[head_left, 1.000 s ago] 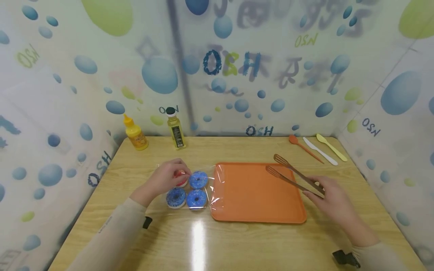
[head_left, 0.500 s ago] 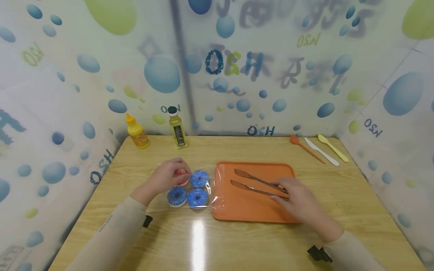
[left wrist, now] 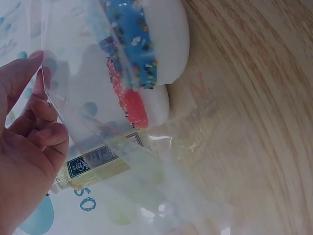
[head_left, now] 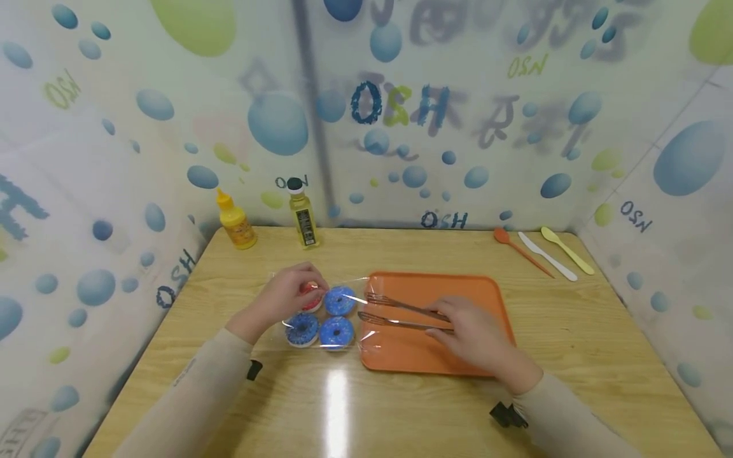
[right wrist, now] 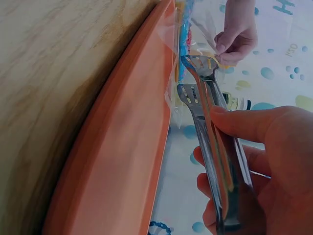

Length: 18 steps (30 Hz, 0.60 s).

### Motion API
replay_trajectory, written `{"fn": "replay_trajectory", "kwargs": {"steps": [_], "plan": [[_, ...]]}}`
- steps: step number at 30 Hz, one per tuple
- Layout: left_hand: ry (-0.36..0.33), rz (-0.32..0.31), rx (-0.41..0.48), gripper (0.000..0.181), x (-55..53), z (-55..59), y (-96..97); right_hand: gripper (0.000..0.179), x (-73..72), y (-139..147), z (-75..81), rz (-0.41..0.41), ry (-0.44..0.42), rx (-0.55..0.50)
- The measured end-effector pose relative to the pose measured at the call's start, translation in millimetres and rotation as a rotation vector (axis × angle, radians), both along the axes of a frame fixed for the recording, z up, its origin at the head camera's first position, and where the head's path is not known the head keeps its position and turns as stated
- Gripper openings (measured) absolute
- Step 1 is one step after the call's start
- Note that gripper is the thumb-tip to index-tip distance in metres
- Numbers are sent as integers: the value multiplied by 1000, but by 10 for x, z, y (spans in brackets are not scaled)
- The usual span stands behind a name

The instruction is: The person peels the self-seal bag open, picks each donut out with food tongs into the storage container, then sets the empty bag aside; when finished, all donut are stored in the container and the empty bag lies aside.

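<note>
My left hand (head_left: 286, 296) pinches the upper edge of a clear plastic bag (left wrist: 78, 83) between thumb and forefinger, lifting its film. Inside the bag lie a red-iced doughnut (head_left: 311, 298), partly hidden by that hand, and several blue-iced doughnuts (head_left: 336, 333) with sprinkles. My right hand (head_left: 472, 334) grips metal tongs (right wrist: 208, 112) with slotted tips, their arms spread apart with nothing between them. The tongs stretch left over an orange tray (head_left: 435, 356), tips near the bag's right end. That end of the bag overlaps the tray's left rim.
A yellow squeeze bottle (head_left: 237, 222) and an oil bottle (head_left: 304, 219) stand at the back left. At the back right lie an orange spoon (head_left: 521, 251), a white knife (head_left: 546, 256) and a yellow spoon (head_left: 567, 250). Patterned walls border the wooden table (head_left: 258, 420).
My right hand has carried the tongs left from the tray's right edge, across the tray, to near the bag's end. My left hand has kept its pinch on the bag.
</note>
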<state>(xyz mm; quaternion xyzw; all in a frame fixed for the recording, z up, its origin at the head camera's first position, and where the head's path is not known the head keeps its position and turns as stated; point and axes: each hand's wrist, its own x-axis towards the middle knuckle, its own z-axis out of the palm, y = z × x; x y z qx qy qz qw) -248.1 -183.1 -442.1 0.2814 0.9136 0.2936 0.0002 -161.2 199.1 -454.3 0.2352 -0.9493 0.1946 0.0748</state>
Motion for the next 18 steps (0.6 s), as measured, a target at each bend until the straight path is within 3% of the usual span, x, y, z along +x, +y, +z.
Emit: {"fn": "replay_trajectory", "kwargs": {"steps": [18], "plan": [[19,-31,-1,8,-11,-9,28,41,-288,-257,-9,54,-26,49]]}}
